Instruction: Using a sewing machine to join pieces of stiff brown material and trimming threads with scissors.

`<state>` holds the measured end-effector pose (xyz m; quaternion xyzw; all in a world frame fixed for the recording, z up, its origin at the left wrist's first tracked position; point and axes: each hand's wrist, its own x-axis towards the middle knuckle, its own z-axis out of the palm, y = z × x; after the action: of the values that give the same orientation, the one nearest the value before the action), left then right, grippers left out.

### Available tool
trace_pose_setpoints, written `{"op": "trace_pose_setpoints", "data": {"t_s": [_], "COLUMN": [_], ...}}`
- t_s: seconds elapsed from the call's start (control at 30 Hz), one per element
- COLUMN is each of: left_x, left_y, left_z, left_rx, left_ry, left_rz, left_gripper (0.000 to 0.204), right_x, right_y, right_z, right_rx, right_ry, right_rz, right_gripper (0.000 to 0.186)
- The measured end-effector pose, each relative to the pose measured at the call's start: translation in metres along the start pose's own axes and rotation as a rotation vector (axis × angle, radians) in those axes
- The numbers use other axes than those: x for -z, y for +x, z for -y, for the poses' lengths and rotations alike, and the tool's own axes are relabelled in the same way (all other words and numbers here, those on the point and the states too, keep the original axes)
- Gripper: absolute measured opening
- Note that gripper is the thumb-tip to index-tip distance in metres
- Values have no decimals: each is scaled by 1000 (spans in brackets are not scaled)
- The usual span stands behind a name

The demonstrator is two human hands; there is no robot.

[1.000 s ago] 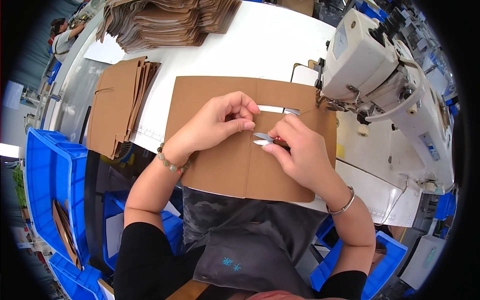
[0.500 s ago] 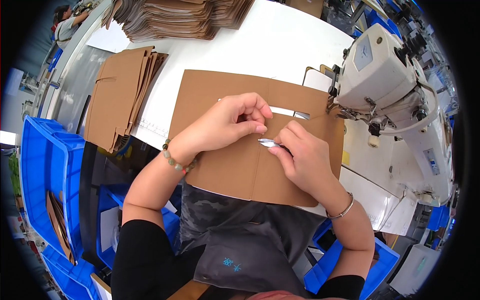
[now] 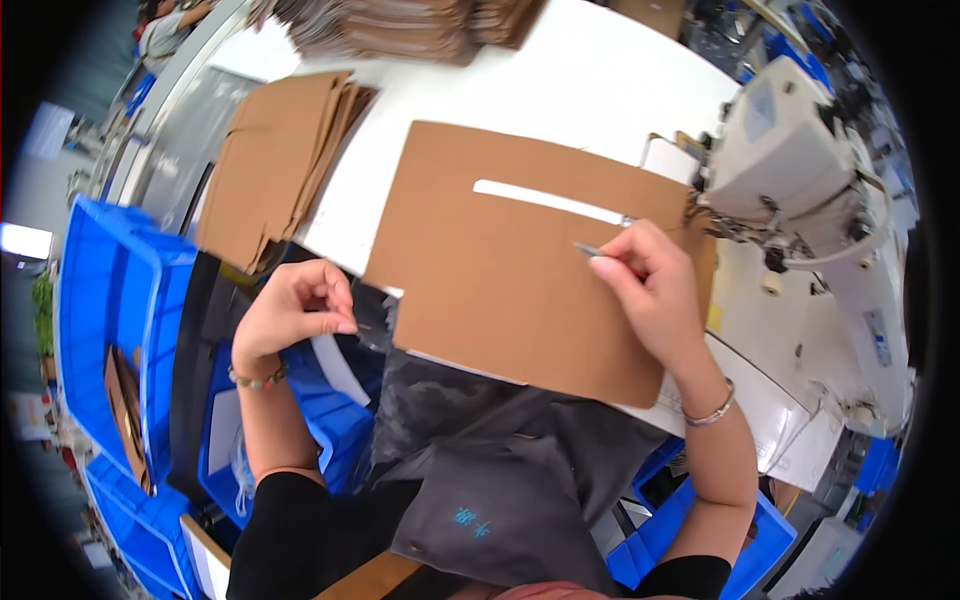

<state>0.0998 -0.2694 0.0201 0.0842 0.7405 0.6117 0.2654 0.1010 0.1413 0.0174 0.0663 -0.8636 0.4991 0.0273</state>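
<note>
Snips (image 3: 585, 249) over the brown panel (image 3: 490, 285), mid-frame
Left hand (image 3: 290, 312), left of centre, off the panel's edge, fingers curled toward thumb, I can't tell if they pinch anything; right hand (image 3: 652, 290), right of centre, gripping the snips; panel on the white table (image 3: 450, 90); I see sewing machine (image 3: 785, 150) upper right, brown stack (image 3: 270, 165) upper left

Your slotted panel (image 3: 500, 290) is plain brown like the stacked panels (image 3: 275, 155), your tabletop (image 3: 430, 95) white, your sewing machine (image 3: 775, 140) off-white, your apron (image 3: 535, 500) charcoal with turquoise embroidery (image 3: 470, 521), your lap cloth (image 3: 430, 405) mottled grey, your sleeves (image 3: 275, 530) black, your bangle (image 3: 713, 408) silver, your beaded bracelet (image 3: 260, 382) greenish, and your plastic bins (image 3: 112, 275) bright blue.
</note>
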Motion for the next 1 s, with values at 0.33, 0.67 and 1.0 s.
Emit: {"op": "trace_pose_setpoints", "data": {"t_s": [0.33,0.67,1.0], "left_x": [45,42,48], "left_y": [9,8,-2], "left_z": [185,172,195], "left_rx": [395,504,432], "left_ry": [267,751,672], "left_rz": [-620,-674,-649], "left_gripper": [30,33,19], "right_x": [0,0,0], "right_y": [0,-1,-1], "right_z": [-8,-8,-5], "right_rx": [-51,-56,-36], "right_ry": [106,104,100], "right_rz": [9,6,21], "right_gripper": [14,14,13]}}
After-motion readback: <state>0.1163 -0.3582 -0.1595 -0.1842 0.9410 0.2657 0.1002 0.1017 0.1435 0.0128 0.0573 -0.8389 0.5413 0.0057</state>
